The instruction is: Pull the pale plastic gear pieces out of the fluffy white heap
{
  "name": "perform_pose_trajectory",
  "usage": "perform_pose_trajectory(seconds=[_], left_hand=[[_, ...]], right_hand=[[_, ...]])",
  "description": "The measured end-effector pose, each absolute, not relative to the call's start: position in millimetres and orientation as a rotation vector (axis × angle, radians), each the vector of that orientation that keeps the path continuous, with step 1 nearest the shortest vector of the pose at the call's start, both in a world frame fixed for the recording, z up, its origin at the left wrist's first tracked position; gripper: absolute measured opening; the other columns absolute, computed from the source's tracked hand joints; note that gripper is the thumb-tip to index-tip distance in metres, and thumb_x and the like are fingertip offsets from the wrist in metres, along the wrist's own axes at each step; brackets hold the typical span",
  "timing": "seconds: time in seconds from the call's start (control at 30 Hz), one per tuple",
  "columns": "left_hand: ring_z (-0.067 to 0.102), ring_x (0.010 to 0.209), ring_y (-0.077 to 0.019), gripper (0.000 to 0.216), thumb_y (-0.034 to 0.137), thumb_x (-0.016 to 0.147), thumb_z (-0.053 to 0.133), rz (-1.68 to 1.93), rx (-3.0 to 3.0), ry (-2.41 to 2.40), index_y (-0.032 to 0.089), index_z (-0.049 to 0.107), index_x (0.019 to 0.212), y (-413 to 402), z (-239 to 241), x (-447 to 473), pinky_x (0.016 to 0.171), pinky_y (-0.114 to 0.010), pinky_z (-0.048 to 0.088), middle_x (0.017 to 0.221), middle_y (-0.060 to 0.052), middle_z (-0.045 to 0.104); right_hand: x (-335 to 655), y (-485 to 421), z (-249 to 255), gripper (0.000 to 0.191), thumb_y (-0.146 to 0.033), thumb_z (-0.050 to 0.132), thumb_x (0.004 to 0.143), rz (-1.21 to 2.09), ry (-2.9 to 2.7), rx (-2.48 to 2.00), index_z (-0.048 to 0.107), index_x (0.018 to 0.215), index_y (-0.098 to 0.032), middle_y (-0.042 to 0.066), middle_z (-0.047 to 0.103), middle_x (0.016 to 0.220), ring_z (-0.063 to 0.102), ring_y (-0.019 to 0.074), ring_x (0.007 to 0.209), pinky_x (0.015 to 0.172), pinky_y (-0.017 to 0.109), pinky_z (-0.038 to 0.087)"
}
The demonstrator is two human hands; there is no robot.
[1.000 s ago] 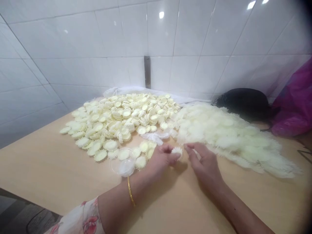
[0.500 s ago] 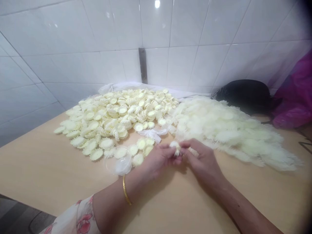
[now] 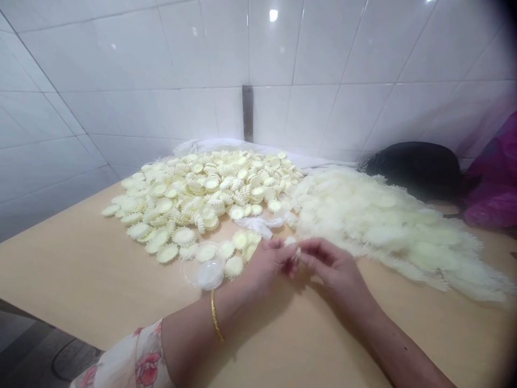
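Observation:
My left hand (image 3: 264,267), with a gold bangle at the wrist, pinches a small pale cream piece with a toothed edge (image 3: 290,242). From the other side, the thumb and fingertips of my right hand (image 3: 333,267) close on the edge of the same piece. Fingers cover most of it. Left of my hands lie several loose cream discs with toothed rims (image 3: 234,267). By my left wrist stands a small clear round dish (image 3: 210,274) with something whitish in it. A crumpled white strip (image 3: 260,225) lies just beyond my fingers.
A large heap of toothed cream discs (image 3: 210,186) covers the back left of the wooden table (image 3: 60,280). To the right spreads a pile of thin, translucent frilled pieces (image 3: 375,215). A black rounded object (image 3: 416,167) and a magenta bag (image 3: 495,183) are by the tiled wall (image 3: 202,113).
The view has shifted a little, so the scene sits further right. My fingers have closed further over the toothed piece, which shows less now.

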State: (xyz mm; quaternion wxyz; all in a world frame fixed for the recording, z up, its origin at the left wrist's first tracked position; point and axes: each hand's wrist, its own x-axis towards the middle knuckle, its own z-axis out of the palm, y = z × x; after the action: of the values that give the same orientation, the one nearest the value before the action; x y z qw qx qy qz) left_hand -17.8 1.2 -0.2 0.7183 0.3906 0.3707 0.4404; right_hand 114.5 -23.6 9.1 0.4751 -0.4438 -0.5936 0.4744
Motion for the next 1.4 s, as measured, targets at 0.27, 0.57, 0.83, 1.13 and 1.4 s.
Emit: perform_pose_trajectory(seconds=[0.27, 0.57, 0.83, 1.13, 1.4], left_hand=[[0.041, 0.044, -0.0065, 0.024, 0.025, 0.063, 0.069, 0.999, 1.001, 0.893, 0.015, 0.048, 0.054, -2.3, 0.2, -16.7, 0.047, -0.022, 0.030, 0.045, 0.002, 0.047], [0.052, 0.053, -0.0111, 0.011, 0.018, 0.062, 0.068, 0.862, 0.758, 0.800, 0.013, 0.060, 0.067, -6.1, 7.0, -13.3, 0.053, -0.025, 0.039, 0.057, -0.003, 0.056], [0.049, 0.048, -0.0086, 0.013, 0.012, 0.063, 0.065, 0.883, 0.743, 0.805, 0.011, 0.054, 0.056, -1.6, 3.7, -15.8, 0.050, -0.022, 0.037, 0.050, -0.001, 0.052], [0.057, 0.059, -0.0134, 0.028, 0.029, 0.081, 0.048, 0.728, 0.598, 0.729, 0.007, 0.060, 0.072, 1.9, 4.7, -17.5, 0.063, -0.028, 0.045, 0.066, -0.008, 0.059], [0.051, 0.054, -0.0092, 0.010, 0.009, 0.072, 0.054, 0.764, 0.669, 0.809, 0.007, 0.060, 0.064, -1.9, 3.8, -16.6, 0.056, -0.022, 0.039, 0.060, -0.005, 0.056]], right_hand=[[117.3, -17.1, -2.7, 0.023, -0.041, 0.061, 0.075, 1.353, -1.201, -1.047, 0.059, 0.074, -0.018, 0.002, 0.064, 0.065, 0.059, 0.0154, 0.062, 0.059, 0.027, 0.046], [124.2, -15.5, -3.2, 0.018, -0.034, 0.060, 0.075, 1.054, -1.354, -1.264, 0.059, 0.069, -0.017, 0.000, 0.060, 0.064, 0.054, 0.0142, 0.059, 0.055, 0.026, 0.043], [122.9, -16.1, -2.5, 0.022, -0.038, 0.064, 0.073, 1.333, -1.316, -1.056, 0.059, 0.075, -0.017, 0.002, 0.062, 0.064, 0.059, 0.0173, 0.063, 0.061, 0.030, 0.047], [131.9, -11.2, -5.9, 0.025, -0.039, 0.065, 0.070, 1.202, -1.355, -1.187, 0.057, 0.066, -0.017, 0.000, 0.057, 0.061, 0.052, 0.0139, 0.059, 0.055, 0.026, 0.041], [129.4, -14.1, -4.6, 0.033, -0.043, 0.048, 0.082, 1.079, -1.511, -1.297, 0.055, 0.062, -0.017, -0.001, 0.054, 0.053, 0.051, 0.0144, 0.055, 0.054, 0.026, 0.039]])
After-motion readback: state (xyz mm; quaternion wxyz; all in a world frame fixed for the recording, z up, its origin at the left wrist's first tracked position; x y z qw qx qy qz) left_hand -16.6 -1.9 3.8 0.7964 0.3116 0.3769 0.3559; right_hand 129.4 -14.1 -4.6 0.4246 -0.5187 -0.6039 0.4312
